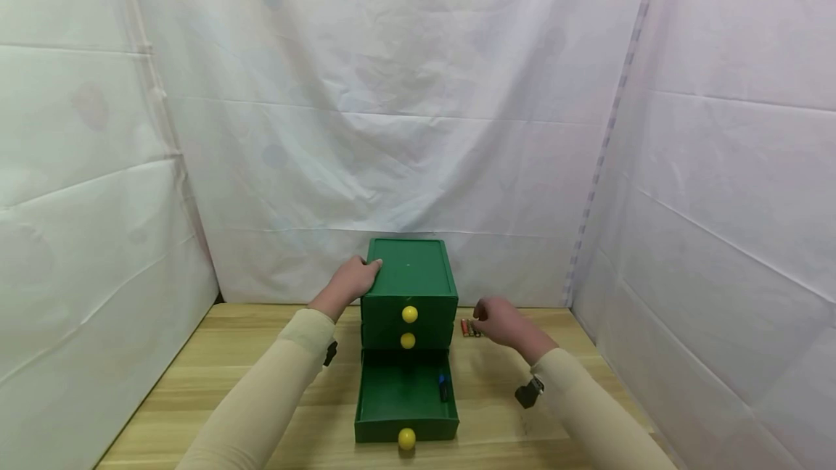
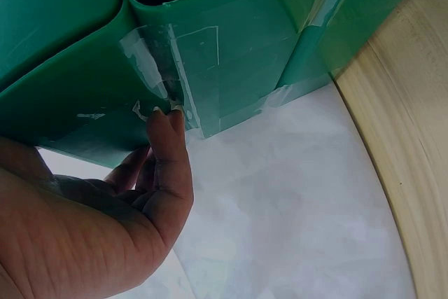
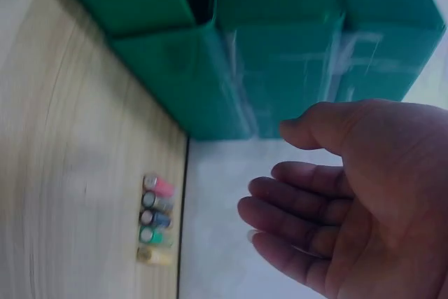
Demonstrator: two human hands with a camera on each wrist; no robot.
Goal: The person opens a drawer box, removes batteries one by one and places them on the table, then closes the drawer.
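Note:
A green drawer cabinet [image 1: 411, 267] with yellow knobs stands on the table. My left hand [image 1: 355, 278] holds its top left edge, thumb on top; in the left wrist view the curled fingers [image 2: 168, 152] touch the taped side. The bottom drawer [image 1: 392, 394] is pulled out, with a small blue and dark object [image 1: 443, 387] lying at its right side. To the right of the cabinet my right hand [image 1: 501, 321] hovers over a row of several small batteries [image 3: 155, 218] in different colours. In the right wrist view its fingers are loosely bent, holding nothing, apart from the batteries.
The wooden table [image 1: 248, 361] reaches back to a hanging white cloth [image 1: 392, 129]. More white cloth [image 1: 731, 187] closes off the sides. Two upper drawers with yellow knobs [image 1: 409, 314] are pushed in above the pulled-out one.

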